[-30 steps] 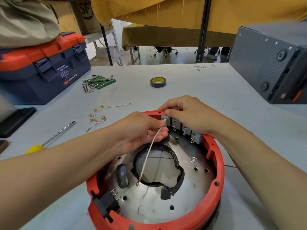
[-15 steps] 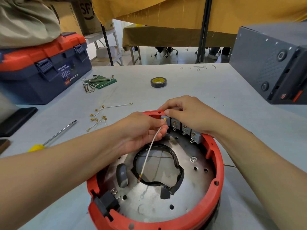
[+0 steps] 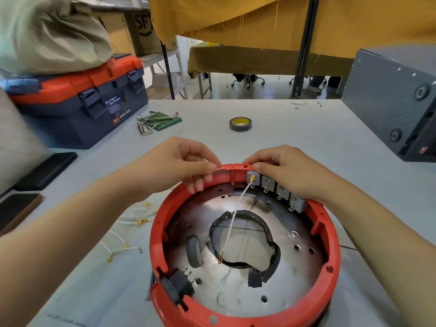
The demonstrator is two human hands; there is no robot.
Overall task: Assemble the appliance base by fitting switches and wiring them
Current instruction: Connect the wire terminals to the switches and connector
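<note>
Table (image 3: pixel 306 142), pale grey, scuffed, with faint pen marks near its far edge at 1 o'clock. Beyond it: mustard cloth (image 3: pixel 259 15) hung over a dark pole (image 3: pixel 304 48), a cloth-covered table, chair castors on a tiled floor.

Base (image 3: pixel 245 246), red ring around a perforated metal plate, sits at 6 o'clock on the table. Four grey switches (image 3: pixel 276 188) stand in a row inside the rim at its 1 o'clock. White wire (image 3: pixel 232 223) is plugged by a brass terminal into the leftmost switch and hangs down to a loose ring end over the central cut-out. Black socket (image 3: pixel 179 286) at the ring's 7 o'clock.

Left hand (image 3: pixel 179 164) is at the rim's 11 o'clock, thumb and forefinger pinched together; a pale sliver shows between them, too small to identify. Right hand (image 3: pixel 290 171) is curled over the switch row, fingertips pressing on the rim at 12 o'clock.

Spare wires (image 3: pixel 127 234) lie at 9 o'clock of the base. Tape roll (image 3: pixel 240 124) at 12 o'clock. Hex keys (image 3: pixel 153 121) at 11 o'clock, on a green pouch. Toolbox (image 3: pixel 77 102), blue with orange lid, label reads "WING BOX"; smaller print not legible. Cardboard box (image 3: pixel 141 27) behind it reads "SF" and "EXPRESS". Grey metal case (image 3: pixel 391 95) at 2 o'clock.
</note>
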